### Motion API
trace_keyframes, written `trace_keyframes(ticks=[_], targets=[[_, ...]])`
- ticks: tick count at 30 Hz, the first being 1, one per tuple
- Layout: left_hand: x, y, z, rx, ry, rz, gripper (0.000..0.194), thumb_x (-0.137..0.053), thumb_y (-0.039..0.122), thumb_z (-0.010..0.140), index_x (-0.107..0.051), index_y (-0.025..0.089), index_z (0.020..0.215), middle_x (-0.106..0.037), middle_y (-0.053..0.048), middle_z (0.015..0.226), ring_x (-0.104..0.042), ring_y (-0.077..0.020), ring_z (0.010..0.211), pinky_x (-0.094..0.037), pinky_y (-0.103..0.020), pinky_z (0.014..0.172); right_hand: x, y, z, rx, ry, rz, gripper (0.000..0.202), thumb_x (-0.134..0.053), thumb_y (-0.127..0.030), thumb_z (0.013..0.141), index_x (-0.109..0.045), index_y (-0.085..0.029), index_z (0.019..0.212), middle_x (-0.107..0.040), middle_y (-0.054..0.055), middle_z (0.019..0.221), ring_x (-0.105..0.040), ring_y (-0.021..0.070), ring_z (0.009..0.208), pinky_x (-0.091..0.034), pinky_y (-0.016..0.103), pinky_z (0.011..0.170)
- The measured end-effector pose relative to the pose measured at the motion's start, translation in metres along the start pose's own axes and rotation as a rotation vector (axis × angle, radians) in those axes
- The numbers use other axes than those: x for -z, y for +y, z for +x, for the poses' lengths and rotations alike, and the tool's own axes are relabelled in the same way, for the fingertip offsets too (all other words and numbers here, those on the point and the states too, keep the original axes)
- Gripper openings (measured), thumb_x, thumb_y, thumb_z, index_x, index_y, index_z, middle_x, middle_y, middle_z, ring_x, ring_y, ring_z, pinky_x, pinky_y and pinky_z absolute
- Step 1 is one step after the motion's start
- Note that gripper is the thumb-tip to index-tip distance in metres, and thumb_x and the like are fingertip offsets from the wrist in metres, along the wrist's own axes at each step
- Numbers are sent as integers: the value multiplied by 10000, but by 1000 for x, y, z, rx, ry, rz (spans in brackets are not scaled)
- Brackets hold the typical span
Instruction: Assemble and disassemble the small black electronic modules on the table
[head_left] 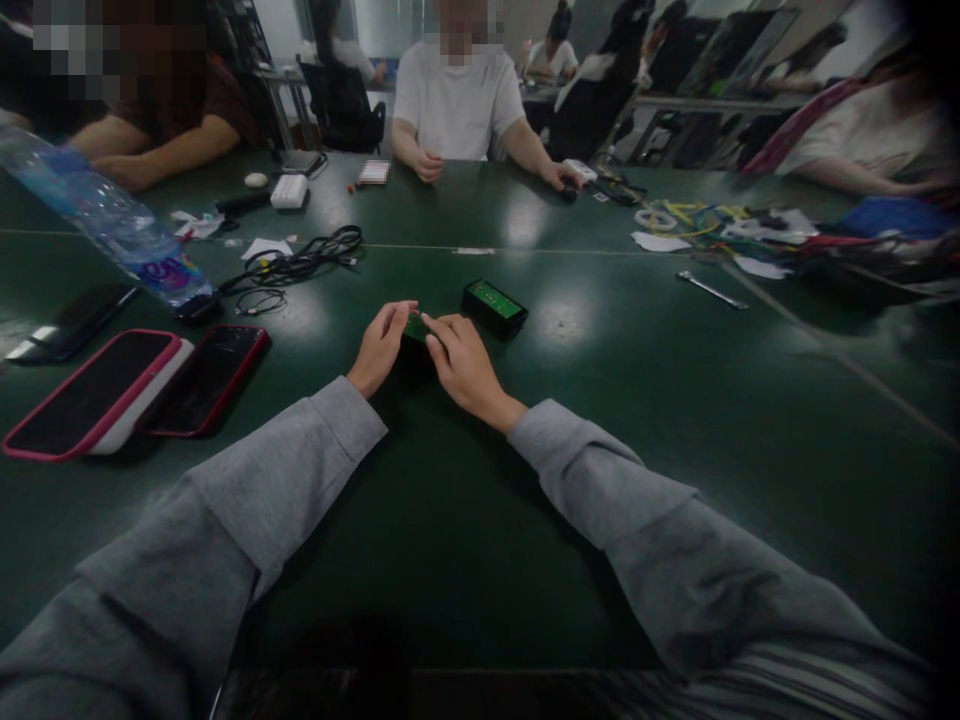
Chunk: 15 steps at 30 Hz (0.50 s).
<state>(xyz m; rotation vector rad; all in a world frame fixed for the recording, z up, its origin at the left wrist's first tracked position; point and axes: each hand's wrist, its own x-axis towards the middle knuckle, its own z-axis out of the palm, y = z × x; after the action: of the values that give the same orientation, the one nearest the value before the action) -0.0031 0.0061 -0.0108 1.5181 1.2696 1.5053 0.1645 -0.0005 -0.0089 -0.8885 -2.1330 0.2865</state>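
Note:
Between my two hands is a small green circuit board (pixel 415 326), with something dark under it that may be a black case. My left hand (pixel 379 345) is closed on its left side, thumb and fingers curled in at the far edge. On the right, my right hand (pixel 466 368) has its fingers bent over the board and closed on it. The fingers hide most of the board. Just beyond my right hand lies a black open box (pixel 517 318) with another green circuit board (pixel 491 297) inside.
Phones (pixel 94 395) and a tilted plastic bottle (pixel 127 230) are at the left. Black cables (pixel 315 255) lie beyond my left hand. A wrench (pixel 712 290) and a pile of wires (pixel 697 222) are at the right. A person in white (pixel 461 100) sits opposite at the green table (pixel 480 560).

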Motion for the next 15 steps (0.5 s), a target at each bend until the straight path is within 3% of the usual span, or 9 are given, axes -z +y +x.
trace_keyframes(ticks=[5,11,15], targets=[[1,-9,2,-9,-45,56,244,-537,321,963,-625,191,1151,-690,-79,1144,-641,-177,1102,-450,-348,1037,1,-3,0,0,31,31,349,-365,-286,1025,-591,-204,1277,-587,117,1157,-515,270,1096,-445,470,993],[4,-16,2,-3,-52,121,280,-509,367,980,-621,209,1181,-693,-73,1133,-637,-198,1095,-477,-377,1005,4,-1,0,-106,193,201,254,-361,-212,993,-597,-230,1085,-625,78,1066,-574,229,1030,-463,423,960],[4,-15,1,-13,-61,126,292,-497,381,989,-619,208,1190,-694,-84,1147,-637,-206,1105,-474,-392,1012,2,4,1,-169,226,268,215,-379,-190,961,-586,-233,1002,-634,64,1015,-595,210,976,-480,399,916]])
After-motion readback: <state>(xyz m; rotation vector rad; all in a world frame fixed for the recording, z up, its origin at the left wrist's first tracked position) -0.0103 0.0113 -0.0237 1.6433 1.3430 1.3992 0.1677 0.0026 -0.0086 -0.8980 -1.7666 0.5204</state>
